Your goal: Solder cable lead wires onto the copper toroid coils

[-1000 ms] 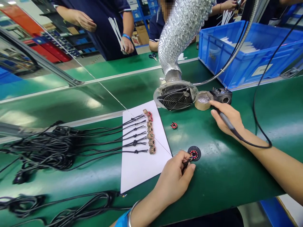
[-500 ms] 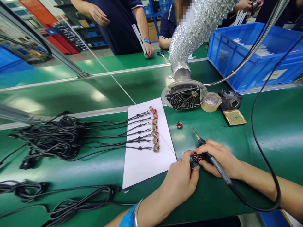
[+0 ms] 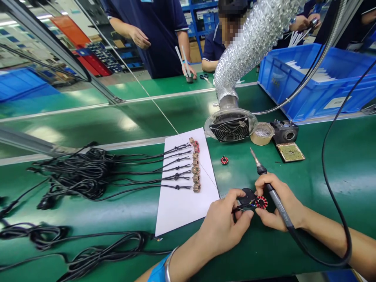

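Observation:
My left hand [image 3: 221, 225] is closed on a black round part [image 3: 247, 195] with thin coloured wires coming off it. Just right of that part is a red-and-black wound motor stator [image 3: 261, 202], pinched between the thumb and fingertips of my right hand [image 3: 286, 205]. The same hand also carries a soldering iron [image 3: 278, 203], its tip pointing up and away from the parts. Thin wires seem to run between the black part and the stator; how they join is too small to tell. Another red-and-black stator [image 3: 224, 160] lies on the green bench beyond my hands.
Several copper-wound stators [image 3: 196, 169] with black cords line a white sheet [image 3: 176, 211]. Cable bundles [image 3: 79, 168] lie left. A fume duct [image 3: 232, 123], tape roll [image 3: 262, 133], iron stand with sponge [image 3: 290, 152] and blue crate [image 3: 302, 98] stand behind. Co-workers stand across the bench.
The stator has come away to the right from the black round part, which now shows more fully. My right hand has shifted right with the soldering iron. The view has tilted slightly up.

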Demonstrator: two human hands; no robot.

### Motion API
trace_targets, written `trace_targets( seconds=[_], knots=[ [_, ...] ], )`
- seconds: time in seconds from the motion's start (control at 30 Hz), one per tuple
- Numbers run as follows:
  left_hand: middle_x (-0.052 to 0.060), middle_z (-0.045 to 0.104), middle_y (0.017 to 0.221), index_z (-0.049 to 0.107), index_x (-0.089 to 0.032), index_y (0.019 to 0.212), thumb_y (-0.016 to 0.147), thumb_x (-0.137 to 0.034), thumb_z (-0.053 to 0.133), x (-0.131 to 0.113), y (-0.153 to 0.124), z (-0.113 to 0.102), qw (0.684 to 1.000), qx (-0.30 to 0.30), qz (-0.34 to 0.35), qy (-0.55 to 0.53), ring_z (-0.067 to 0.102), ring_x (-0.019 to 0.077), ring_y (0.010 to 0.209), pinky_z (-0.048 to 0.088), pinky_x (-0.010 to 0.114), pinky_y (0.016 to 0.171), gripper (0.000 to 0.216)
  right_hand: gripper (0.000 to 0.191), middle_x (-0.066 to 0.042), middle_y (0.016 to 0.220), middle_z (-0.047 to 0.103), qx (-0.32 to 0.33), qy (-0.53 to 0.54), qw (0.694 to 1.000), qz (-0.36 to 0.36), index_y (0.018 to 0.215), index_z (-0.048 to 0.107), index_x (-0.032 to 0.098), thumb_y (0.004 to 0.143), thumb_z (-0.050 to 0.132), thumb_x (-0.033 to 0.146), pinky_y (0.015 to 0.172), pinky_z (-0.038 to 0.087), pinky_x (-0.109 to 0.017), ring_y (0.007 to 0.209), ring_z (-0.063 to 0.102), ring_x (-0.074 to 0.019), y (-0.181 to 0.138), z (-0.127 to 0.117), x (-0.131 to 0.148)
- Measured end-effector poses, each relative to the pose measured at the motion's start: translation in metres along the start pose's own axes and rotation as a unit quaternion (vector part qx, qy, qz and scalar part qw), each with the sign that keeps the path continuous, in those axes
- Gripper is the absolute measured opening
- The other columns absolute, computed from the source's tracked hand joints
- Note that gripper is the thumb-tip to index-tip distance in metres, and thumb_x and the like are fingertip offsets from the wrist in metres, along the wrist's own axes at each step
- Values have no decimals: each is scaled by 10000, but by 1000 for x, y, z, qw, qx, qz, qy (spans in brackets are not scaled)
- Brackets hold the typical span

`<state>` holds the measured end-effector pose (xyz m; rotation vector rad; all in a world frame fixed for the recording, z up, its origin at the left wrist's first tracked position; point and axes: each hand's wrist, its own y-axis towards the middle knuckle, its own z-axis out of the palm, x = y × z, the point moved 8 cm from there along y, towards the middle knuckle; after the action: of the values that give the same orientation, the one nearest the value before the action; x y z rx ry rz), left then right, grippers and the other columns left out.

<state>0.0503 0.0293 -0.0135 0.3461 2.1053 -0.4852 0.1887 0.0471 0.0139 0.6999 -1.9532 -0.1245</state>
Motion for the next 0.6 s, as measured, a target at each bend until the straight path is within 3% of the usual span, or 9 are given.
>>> trace_targets(
  seconds=[0.1, 0.2, 0.3, 0.43, 0.6],
  knots=[
    [-13, 565, 704, 586, -208, 1063, 922, -405, 522, -7, -5, -9, 997, -2, 25, -80, 453, 115, 532, 335, 234, 508, 251, 550, 4, 893, 457, 28, 152, 986, 68, 1160, 371, 253, 695, 634, 125, 695, 540, -300, 799, 580, -151, -3, 7, -5],
    [17, 621, 776, 670, -203, 943, 920, -391, 551, -11, -6, -18, 995, -38, 56, -67, 516, 121, 634, 388, 236, 597, 224, 510, -15, 983, 434, 53, 304, 944, 119, 1163, 357, 277, 770, 660, 159, 620, 549, -253, 775, 576, -122, -7, 17, -6],
    [30, 641, 815, 707, -203, 955, 918, -359, 568, -13, -5, -23, 994, -70, 79, -37, 547, 122, 670, 408, 235, 623, 213, 424, -48, 1038, 459, 71, 380, 914, 120, 1140, 402, 254, 826, 685, 289, 559, 543, -238, 774, 561, -128, -9, 20, -3],
    [27, 634, 788, 709, -194, 968, 926, -271, 549, -23, -9, -26, 984, -101, 150, 2, 558, 114, 665, 420, 223, 622, 183, 156, -12, 913, 513, 36, 314, 938, 141, 1047, 449, 242, 944, 552, 296, 512, 484, -197, 651, 539, -94, -11, 13, -11],
    [20, 608, 742, 692, -178, 956, 936, -197, 508, -34, -13, -23, 968, -117, 209, 69, 562, 114, 658, 426, 212, 605, 187, 104, 16, 859, 545, 42, 219, 964, 143, 1015, 470, 250, 937, 531, 219, 615, 474, -205, 668, 526, -89, -10, 9, -12]
  ],
)
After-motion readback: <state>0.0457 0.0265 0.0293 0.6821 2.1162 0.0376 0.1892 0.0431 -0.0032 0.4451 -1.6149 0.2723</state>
